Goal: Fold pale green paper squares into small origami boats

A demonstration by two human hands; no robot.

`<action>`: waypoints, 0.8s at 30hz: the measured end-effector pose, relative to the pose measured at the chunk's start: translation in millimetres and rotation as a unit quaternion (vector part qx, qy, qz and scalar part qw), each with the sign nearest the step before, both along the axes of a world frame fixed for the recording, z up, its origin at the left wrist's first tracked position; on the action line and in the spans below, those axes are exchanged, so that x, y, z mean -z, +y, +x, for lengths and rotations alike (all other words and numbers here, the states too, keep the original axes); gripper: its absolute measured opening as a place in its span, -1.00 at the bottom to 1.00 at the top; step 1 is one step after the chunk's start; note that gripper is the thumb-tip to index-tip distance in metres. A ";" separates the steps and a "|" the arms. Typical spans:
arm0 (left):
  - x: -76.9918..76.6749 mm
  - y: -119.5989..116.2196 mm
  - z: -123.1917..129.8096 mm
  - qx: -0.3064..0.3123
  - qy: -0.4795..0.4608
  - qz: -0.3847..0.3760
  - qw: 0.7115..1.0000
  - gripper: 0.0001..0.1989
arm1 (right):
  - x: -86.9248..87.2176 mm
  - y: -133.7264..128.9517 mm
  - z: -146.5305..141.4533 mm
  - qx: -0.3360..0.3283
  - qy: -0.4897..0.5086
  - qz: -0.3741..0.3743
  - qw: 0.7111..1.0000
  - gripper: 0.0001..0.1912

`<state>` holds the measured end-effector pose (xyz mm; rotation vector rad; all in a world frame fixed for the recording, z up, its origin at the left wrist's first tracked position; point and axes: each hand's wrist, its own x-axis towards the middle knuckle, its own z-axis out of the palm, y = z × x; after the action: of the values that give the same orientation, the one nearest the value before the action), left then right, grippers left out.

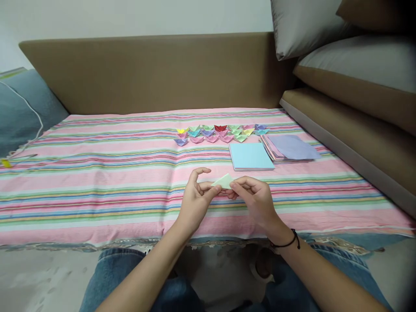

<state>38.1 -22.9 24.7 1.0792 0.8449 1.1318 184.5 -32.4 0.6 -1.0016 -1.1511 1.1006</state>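
Observation:
A small pale green folded paper (223,181) is held up above the striped cloth, its shape roughly a triangle with the point upward. My left hand (197,197) pinches its left corner between thumb and a finger, while the index finger is raised and curled away from it. On the other side, my right hand (255,197) grips the right corner with thumb and fingertips. Behind the hands lies a square stack of paper with a light blue top sheet (251,156). Parts of the fingers behind the paper are hidden.
Several folded paper boats (220,133) in many colours stand in rows farther back. A looser paper stack with a lavender top sheet (294,147) lies right of the blue one. Cushions (354,73) are piled at the right. The striped cloth (97,182) covers the seat.

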 end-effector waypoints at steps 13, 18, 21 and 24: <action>1.8 3.9 -8.3 0.065 -0.006 -0.005 0.998 -0.61 | -1.0 2.6 10.2 -0.013 -0.015 -0.021 1.000 -0.84; 1.9 1.7 -9.8 0.029 0.082 0.025 0.996 -0.57 | -0.3 1.0 8.9 -0.031 -0.042 -0.017 0.999 -0.83; 3.1 1.7 -10.0 0.012 0.119 0.024 0.993 -0.50 | 0.4 0.0 6.7 -0.055 -0.054 -0.023 0.997 -0.81; 4.0 2.8 -11.3 0.017 0.118 0.023 0.993 -0.53 | 1.1 0.3 6.3 -0.093 -0.067 -0.031 0.993 -0.82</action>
<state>26.8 -20.1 20.6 1.2779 0.9847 1.0125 190.7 -32.2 -0.5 -1.0452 -1.3480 1.2384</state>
